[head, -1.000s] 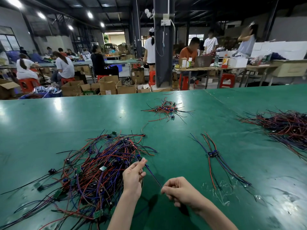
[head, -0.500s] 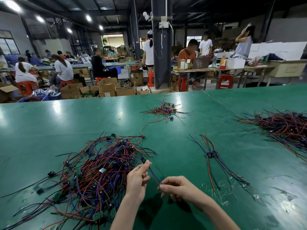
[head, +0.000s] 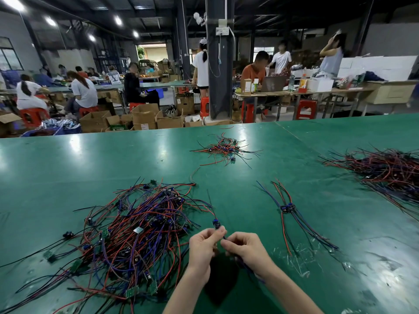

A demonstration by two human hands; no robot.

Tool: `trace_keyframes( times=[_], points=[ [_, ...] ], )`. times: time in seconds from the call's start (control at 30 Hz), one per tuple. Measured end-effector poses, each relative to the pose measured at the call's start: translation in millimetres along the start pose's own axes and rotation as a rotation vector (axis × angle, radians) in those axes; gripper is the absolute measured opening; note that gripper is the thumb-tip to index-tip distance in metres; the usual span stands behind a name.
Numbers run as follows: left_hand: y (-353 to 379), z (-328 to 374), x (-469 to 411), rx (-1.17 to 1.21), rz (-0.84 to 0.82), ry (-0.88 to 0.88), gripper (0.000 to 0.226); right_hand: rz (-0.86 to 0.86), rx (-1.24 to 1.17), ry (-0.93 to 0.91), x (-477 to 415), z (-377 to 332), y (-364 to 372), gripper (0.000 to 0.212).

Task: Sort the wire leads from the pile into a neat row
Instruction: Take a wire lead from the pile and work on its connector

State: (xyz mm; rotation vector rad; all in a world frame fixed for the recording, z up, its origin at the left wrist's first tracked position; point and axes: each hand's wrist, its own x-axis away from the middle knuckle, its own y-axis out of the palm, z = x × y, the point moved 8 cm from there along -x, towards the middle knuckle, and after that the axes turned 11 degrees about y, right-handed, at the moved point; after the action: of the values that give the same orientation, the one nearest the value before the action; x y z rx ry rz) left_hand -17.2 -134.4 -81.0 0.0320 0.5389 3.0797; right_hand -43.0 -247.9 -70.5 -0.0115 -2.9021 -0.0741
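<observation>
Just right of the tangled pile (head: pixel 136 234) on the green table (head: pixel 90 168), our left hand (head: pixel 205 245) and right hand (head: pixel 247 248) meet fingertip to fingertip, both pinching one wire lead (head: pixel 216 224), its blue connector poking up above them, while laid-out leads (head: pixel 287 209) lie farther right of the pile.

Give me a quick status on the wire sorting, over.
Left hand and right hand both pinching one wire lead. Pile at left, sorted leads at right. Nothing in the way.
</observation>
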Motion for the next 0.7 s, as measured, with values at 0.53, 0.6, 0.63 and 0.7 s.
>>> trace_keyframes(
  times=[0.53,0.6,0.63,0.7],
  points=[
    [-39,7,-19,0.101,0.169,0.015,0.016,-0.347,0.294,0.077,21,-2,23,0.018],
    [-38,8,-19,0.104,0.168,0.012,0.012,-0.357,0.265,0.073,22,-5,22,0.015],
    [-38,8,-20,0.112,0.170,0.012,0.010,-0.365,0.244,0.072,23,-6,21,0.013],
    [-39,8,-21,0.137,0.179,0.008,0.008,-0.396,0.208,0.058,24,-8,20,0.010]
  ],
)
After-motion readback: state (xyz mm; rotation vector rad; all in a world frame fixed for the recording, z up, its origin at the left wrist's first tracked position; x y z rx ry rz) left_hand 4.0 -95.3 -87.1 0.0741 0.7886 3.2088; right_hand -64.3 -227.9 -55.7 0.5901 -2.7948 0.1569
